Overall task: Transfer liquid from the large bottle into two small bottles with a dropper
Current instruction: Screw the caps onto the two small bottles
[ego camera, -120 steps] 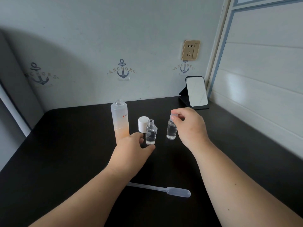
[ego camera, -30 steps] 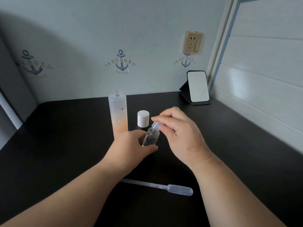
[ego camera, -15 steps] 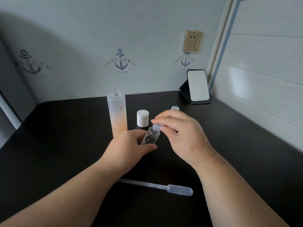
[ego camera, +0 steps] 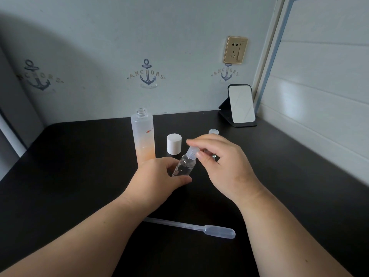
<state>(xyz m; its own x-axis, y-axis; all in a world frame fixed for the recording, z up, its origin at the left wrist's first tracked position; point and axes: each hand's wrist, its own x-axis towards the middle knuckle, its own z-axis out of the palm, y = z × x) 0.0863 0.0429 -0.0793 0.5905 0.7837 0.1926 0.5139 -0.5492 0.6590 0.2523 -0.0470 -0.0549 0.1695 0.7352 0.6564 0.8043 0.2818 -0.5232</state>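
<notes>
Where the picture's near edge cuts off both forearms, a clear plastic dropper (ego camera: 199,228) lies flat on the black table (ego camera: 69,166), its bulb to the right and its thin tip running left until it passes under the left forearm, so the tip's end is hidden. Beyond it, near the middle of the table, the left hand (ego camera: 157,179) grips the lower part of a small clear bottle (ego camera: 184,164), fingers and thumb curled round it; the bottle's base is covered by that hand, and the bottle leans with its top toward the right. Its contents look clear, though how full it is cannot be judged through the glare. On its neck sits a translucent cap (ego camera: 192,151), and the right hand (ego camera: 221,164) pinches this cap between thumb and fingertips; whether the cap is screwed fully down cannot be made out. Just behind the right hand only the pale top of a second small bottle (ego camera: 213,131) shows, the rest hidden by the knuckles. Left of that, a white cylindrical cap (ego camera: 174,143) stands by itself on the table. Farther left and just beyond the left hand stands the large frosted bottle (ego camera: 143,138), upright and uncapped, with orange liquid in its lower part; its foot is hidden by the left hand. At the far right of the table a small mirror (ego camera: 241,104) leans on a dark stand against the wall (ego camera: 99,47), and above it a gold wall socket (ego camera: 235,49) is fixed.
</notes>
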